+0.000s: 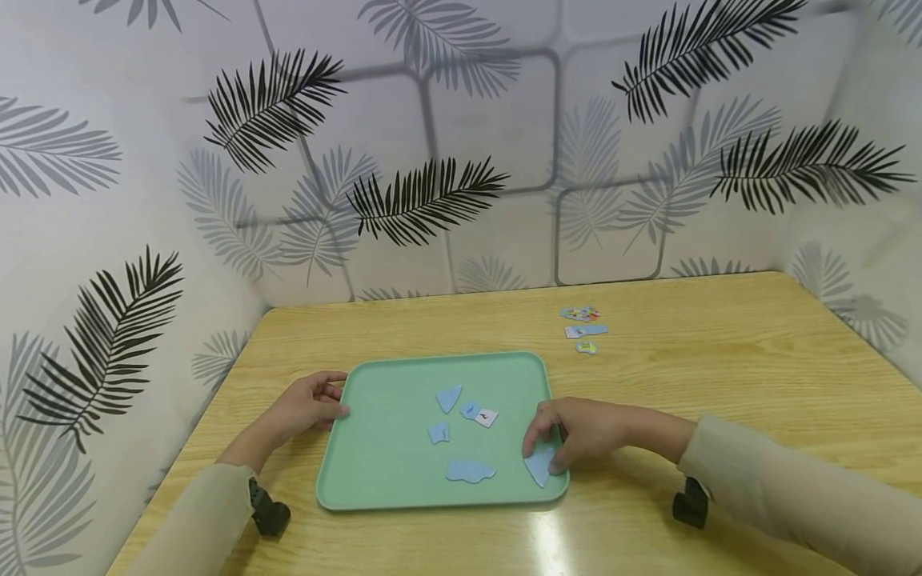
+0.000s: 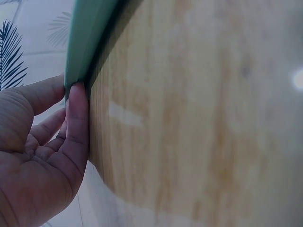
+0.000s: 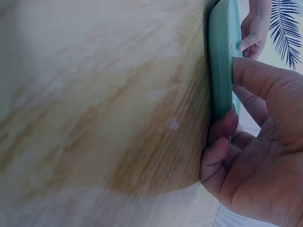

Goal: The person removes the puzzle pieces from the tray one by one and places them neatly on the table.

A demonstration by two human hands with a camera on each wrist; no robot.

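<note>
A mint-green tray (image 1: pixel 389 436) lies on the wooden table. My left hand (image 1: pixel 310 406) grips its left rim; in the left wrist view thumb and fingers of the left hand (image 2: pixel 52 142) meet at the tray's edge (image 2: pixel 85 47). At the tray's right side, my right hand (image 1: pixel 579 432) holds a light blue puzzle piece (image 1: pixel 537 466) between thumb and fingers, low over the tray. From the right wrist, the right hand (image 3: pixel 265 137) has its thumb over the rim and its lower fingers against the outer edge. That view hides the piece.
Several other puzzle pieces lie in the tray: a pointed one (image 1: pixel 449 398), a blue-and-white one (image 1: pixel 480 414), a small one (image 1: pixel 438 433) and a wide one (image 1: pixel 471 470). Colourful pieces (image 1: pixel 579 314) lie farther back on the table (image 1: pixel 684 352). A leaf-patterned wall (image 1: pixel 490 224) stands behind.
</note>
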